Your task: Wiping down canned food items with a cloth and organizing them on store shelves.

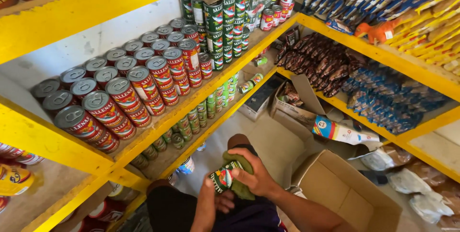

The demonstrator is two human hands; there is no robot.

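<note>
Both of my hands are meeting low over my lap. I am cupping a small green-labelled tin can (222, 178) in my left hand (211, 202), fingers curled under it, seemingly so it stays steady. My right hand (254, 174) is pressing a crumpled olive-green cloth (239, 174) against it, fingers closed over the fabric. Rows of red-labelled tin cans (139, 86) are sitting on the yellow-edged shelf (72, 9); an open brown cardboard box (345, 193) is waiting beside me.
</note>
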